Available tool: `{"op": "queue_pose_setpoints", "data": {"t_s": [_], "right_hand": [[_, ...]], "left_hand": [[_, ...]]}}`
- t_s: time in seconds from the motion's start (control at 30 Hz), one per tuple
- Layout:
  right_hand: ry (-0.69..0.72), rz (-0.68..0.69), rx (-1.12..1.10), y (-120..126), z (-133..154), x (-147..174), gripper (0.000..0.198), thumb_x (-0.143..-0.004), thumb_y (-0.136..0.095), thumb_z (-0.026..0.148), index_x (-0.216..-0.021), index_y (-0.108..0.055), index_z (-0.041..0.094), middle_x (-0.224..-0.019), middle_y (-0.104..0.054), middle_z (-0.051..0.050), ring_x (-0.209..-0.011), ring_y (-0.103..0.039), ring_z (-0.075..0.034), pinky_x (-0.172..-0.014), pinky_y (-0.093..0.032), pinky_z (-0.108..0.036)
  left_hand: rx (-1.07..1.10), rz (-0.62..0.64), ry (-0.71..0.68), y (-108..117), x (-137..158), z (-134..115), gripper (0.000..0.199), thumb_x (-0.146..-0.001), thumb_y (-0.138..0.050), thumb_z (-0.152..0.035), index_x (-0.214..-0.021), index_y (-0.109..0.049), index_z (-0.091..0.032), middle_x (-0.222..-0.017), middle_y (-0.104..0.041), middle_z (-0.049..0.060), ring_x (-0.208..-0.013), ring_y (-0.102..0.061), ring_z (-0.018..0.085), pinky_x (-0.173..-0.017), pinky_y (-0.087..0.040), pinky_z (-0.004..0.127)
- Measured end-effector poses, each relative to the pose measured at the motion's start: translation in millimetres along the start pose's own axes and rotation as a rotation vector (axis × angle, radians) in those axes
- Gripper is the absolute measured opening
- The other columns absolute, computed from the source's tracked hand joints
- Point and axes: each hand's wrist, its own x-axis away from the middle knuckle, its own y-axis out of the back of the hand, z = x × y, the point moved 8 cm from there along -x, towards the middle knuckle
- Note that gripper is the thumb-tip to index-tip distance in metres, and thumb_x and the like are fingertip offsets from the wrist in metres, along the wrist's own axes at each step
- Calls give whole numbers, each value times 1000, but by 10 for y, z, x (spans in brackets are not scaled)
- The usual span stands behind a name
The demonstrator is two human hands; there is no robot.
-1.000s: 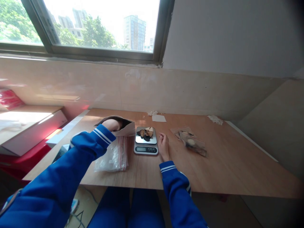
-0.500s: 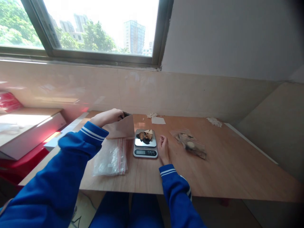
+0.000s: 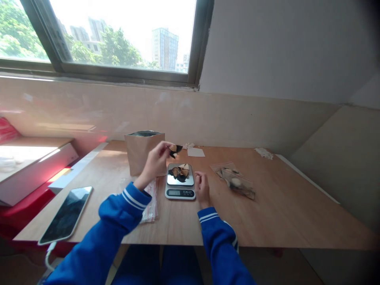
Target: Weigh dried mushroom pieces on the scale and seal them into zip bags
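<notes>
My left hand pinches a dark and tan dried piece, its exact kind unclear. It hangs above the far edge of a digital kitchen scale. On the scale's shiny plate lies a small heap of similar dried pieces. My right hand rests on the table just right of the scale, fingers curled in, with nothing visible in them. Behind my left hand a brown kraft pouch stands upright with its silver-lined mouth open. Clear zip bags lie partly hidden under my left forearm.
Right of the scale lies a filled zip bag of dried pieces. A phone with a charging cable sits at the table's left front. White paper and crumpled tissue lie near the wall. The table's front edge is close.
My left hand has come out of the pouch and moved right, now holding a dried piece over the scale. The phone has come into view. My right hand stays beside the scale.
</notes>
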Motion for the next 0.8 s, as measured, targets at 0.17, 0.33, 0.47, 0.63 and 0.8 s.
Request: {"op": "queue_pose_setpoints", "data": {"t_s": [0.17, 0.33, 0.47, 0.63, 0.8], "right_hand": [[150, 70, 23, -12, 237, 74, 25, -93, -44, 25, -117, -50, 19, -93, -57, -6, -75, -55, -17, -72, -50, -32], [120, 31, 36, 11, 224, 73, 29, -93, -48, 29, -120, -48, 18, -93, -59, -6, -67, -54, -15, -65, -50, -29], [133, 26, 61, -2, 253, 74, 22, -94, -47, 28, -113, -53, 19, -89, -62, -5, -65, -55, -14, -64, -50, -28], [145, 17, 82, 8, 263, 52, 16, -95, -48, 27, -104, -60, 20, -83, -63, -3, -64, -55, -14, -65, -49, -27], [20, -3, 92, 77, 30, -17, 23, -94, -44, 23, -103, -65, 21, -93, -65, -7, -81, -59, -18, -74, -49, -31]], "left_hand": [[479, 36, 363, -933, 592, 687, 35, -81, -64, -44, -98, -62, -14, -89, -67, 7, -75, -63, 15, -64, -51, 25], [515, -86, 392, -1084, 743, 883, 34, -78, -66, -46, -93, -62, -16, -97, -66, 8, -82, -63, 17, -66, -52, 26], [535, -71, 431, -1104, 772, 935, 37, -77, -66, -47, -96, -60, -16, -96, -65, 8, -79, -64, 18, -60, -52, 26], [409, -138, 475, -832, 779, 1025, 37, -81, -60, -47, -102, -58, -16, -92, -67, 8, -72, -66, 18, -55, -49, 25], [8, -64, 366, -409, 748, 993, 21, -82, -58, -33, -94, -66, -18, -94, -69, 7, -85, -65, 19, -74, -50, 31]]}}
